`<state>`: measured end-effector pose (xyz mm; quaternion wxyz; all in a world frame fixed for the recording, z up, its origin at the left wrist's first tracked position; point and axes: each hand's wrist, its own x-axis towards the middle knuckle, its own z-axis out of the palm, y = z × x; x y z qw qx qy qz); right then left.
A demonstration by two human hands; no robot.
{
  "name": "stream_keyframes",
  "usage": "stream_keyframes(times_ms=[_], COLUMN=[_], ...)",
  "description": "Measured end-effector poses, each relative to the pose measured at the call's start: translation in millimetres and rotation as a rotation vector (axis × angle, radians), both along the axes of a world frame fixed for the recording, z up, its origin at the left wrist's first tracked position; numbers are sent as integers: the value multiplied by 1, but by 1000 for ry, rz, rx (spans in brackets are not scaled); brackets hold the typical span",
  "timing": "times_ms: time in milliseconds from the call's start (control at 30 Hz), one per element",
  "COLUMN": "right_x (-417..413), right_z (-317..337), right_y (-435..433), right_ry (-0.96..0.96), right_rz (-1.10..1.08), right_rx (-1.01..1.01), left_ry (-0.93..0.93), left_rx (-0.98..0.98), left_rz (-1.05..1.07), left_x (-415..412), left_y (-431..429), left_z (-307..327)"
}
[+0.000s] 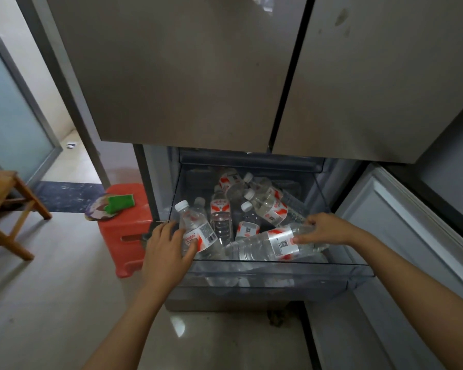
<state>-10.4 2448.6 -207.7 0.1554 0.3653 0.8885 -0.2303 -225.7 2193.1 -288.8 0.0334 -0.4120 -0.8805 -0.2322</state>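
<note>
1. I look down at a pale floor and a steel fridge. Its clear lower drawer stands open, with a red stool to its left.
2. My left hand grips a small bottle, tilted, at the drawer's front-left corner.
3. My right hand curls round a larger bottle lying across the drawer's front.
4. More bottles lie piled behind them.

The left grip holds a tilted bottle in the open drawer. The right grip holds a lying bottle beside it.
</note>
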Motion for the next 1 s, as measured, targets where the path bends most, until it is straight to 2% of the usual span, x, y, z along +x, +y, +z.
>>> stream_keyframes(times_ms=[100, 200, 333, 500, 567, 667, 767, 833, 1000], right_x=[-16, -32, -44, -43, -42, -40, -37, -35, -20], right_z=[23, 48, 74, 89, 89, 77, 55, 46, 31], right_y=[-14, -35, -54, -52, -43, -33, -23, -15, -1], right_ry=[-55, -88, -101, -26, -45, -50, -82, -44, 132], right_rz=[73, 253, 443, 544, 552, 546, 553, 531, 398], right_rx=[259, 555, 788, 1020, 1107, 1144, 1104, 1070, 936], left_ry=[4, 15, 21, -83, -180, -390, -643, -728, -876], left_rx=[-31, -31, -55, -120, -108, -87, 44, 97, -3], left_rz=[-28, -49, -53, -17, 6, 81, 203, 264, 327], left_x=[-1, -2, -1, -2, -2, -4, -5, -4, -3], left_y=[1, 1, 2, 6, 9, 22, 41, 52, 68], left_z=[-2, -1, 0, 6, 12, 21, 22, 22, 10])
